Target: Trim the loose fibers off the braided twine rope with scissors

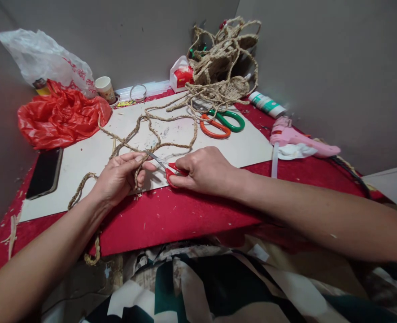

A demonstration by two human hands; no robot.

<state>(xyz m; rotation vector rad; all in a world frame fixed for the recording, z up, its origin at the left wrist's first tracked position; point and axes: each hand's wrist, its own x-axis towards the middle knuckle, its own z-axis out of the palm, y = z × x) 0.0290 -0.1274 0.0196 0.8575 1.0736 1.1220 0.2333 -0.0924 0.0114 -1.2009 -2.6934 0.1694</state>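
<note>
A braided straw rope [134, 130] winds over a white board [245, 146]. My left hand [126, 172] pinches part of this rope between thumb and fingers near the board's front edge. Small red-handled scissors [169, 172] are in my right hand [203, 170], with its fingers closed around the handles. Their blades point left and touch or nearly touch the rope beside my left fingertips; I cannot tell whether they are closed on it. One length of rope runs below my left forearm and hangs over the table's front edge.
Larger scissors [221, 124] with orange and green handles lie behind my right hand, before a rope heap [223, 67]. A pink glue gun [299, 139] rests at right. Phone [44, 172], red plastic bag [62, 119] and paper cup [105, 88] are at left.
</note>
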